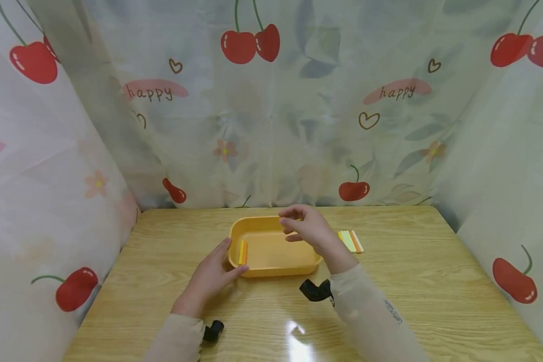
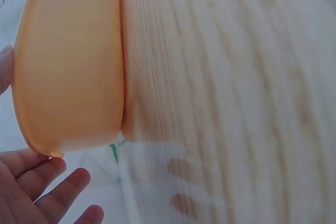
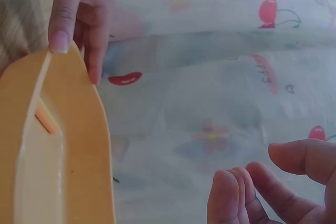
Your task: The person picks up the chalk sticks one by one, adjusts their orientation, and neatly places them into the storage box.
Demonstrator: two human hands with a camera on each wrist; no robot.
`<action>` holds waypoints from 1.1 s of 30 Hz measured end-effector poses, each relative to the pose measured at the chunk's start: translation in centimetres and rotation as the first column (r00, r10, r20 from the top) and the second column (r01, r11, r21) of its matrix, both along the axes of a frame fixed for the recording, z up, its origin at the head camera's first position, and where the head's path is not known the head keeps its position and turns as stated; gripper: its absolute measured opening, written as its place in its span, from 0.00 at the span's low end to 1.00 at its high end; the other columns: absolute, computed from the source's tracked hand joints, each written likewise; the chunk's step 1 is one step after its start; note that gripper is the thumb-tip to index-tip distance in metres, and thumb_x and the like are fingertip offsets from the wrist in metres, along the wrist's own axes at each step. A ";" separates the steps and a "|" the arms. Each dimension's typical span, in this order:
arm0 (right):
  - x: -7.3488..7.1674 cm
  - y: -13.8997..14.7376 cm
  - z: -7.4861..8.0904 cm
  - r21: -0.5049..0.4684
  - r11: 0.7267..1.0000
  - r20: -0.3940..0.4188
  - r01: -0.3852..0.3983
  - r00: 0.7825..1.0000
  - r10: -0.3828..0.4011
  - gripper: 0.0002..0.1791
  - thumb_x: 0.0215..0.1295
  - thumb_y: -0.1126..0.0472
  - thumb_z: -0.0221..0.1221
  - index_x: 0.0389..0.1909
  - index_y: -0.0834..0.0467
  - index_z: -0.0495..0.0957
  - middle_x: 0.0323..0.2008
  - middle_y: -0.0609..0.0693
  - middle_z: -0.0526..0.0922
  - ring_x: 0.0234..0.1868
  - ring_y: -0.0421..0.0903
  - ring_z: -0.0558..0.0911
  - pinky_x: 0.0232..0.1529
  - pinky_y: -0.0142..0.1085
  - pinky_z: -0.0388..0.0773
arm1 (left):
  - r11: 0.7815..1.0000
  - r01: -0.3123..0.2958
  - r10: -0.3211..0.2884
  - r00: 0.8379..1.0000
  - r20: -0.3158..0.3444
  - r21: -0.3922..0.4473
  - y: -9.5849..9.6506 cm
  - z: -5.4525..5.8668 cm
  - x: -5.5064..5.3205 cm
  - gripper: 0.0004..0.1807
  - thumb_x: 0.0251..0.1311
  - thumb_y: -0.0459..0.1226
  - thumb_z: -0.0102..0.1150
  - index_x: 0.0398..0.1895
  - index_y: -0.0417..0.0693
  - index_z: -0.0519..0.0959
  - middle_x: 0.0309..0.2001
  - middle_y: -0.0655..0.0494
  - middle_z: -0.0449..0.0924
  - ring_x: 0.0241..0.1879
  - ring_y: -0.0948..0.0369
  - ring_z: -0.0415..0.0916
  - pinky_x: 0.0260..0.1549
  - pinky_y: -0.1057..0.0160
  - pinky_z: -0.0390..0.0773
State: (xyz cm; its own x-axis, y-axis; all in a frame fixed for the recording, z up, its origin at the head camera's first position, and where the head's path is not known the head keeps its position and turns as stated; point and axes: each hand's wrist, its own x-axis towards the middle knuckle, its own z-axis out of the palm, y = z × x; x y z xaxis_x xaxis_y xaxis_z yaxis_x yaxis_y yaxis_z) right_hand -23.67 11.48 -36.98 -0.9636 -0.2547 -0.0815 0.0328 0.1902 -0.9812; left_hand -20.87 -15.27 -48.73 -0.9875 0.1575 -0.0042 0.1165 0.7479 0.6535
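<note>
A yellow-orange plastic basin [image 1: 276,271] stands on the table. My left hand [image 1: 210,274] holds its left front corner, thumb at the front rim and fingers along the left end; the left wrist view shows fingertips touching the rim. Inside, against the left end, lie a yellow and an orange chalk-like stick [image 1: 243,253]. Over the right part of the basin hovers my right hand [image 1: 308,229], fingers bent loosely and apart from the thumb. Nothing sits between those fingers in the right wrist view. Beside the basin, partly behind the right forearm, several similar sticks [image 1: 352,241] lie side by side.
The wooden table [image 1: 163,261] has curtains [image 1: 271,125] printed with cherries rising at its back and both sides. Black wrist attachments [image 1: 315,290] show at both sleeves. Light glares off the tabletop near the front.
</note>
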 end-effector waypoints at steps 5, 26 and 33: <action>0.3 1.7 0.8 -0.005 0.999 -0.023 0.036 0.999 -0.036 0.15 0.71 0.64 0.60 0.55 0.66 0.78 0.45 0.56 0.78 0.39 0.50 0.82 0.43 0.43 0.86 | 1.000 0.004 -0.004 1.000 -0.004 -0.004 -0.1 -0.1 0.0 0.55 0.57 0.61 0.66 0.79 0.44 0.53 0.78 0.49 0.52 0.76 0.48 0.52 0.72 0.45 0.55; -0.2 9.0 -1.2 0.091 0.978 -0.064 0.190 0.981 -0.185 0.21 0.74 0.58 0.58 0.60 0.66 0.74 0.49 0.58 0.77 0.51 0.56 0.79 0.50 0.41 0.83 | 1.000 0.004 -0.004 1.000 0.002 -0.008 -0.1 0.0 -0.1 0.54 0.57 0.60 0.67 0.79 0.45 0.53 0.79 0.50 0.52 0.76 0.49 0.52 0.72 0.45 0.56; -0.7 11.5 -3.0 0.124 0.970 -0.085 0.209 0.976 -0.200 0.23 0.74 0.58 0.57 0.64 0.66 0.72 0.56 0.62 0.75 0.56 0.60 0.77 0.49 0.36 0.83 | 1.000 0.004 -0.004 1.000 0.006 -0.008 -0.1 0.0 -0.1 0.55 0.57 0.60 0.67 0.79 0.45 0.54 0.78 0.50 0.52 0.76 0.48 0.53 0.72 0.45 0.56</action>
State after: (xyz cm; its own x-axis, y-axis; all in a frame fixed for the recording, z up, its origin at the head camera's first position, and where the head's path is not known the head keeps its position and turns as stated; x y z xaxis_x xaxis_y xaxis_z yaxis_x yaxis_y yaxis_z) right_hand -24.34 22.93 -39.99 -0.9986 -0.0430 -0.0301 0.0151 0.3139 -0.9493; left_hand -20.99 -15.36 -48.69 -0.9869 0.1612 -0.0111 0.1156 0.7524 0.6484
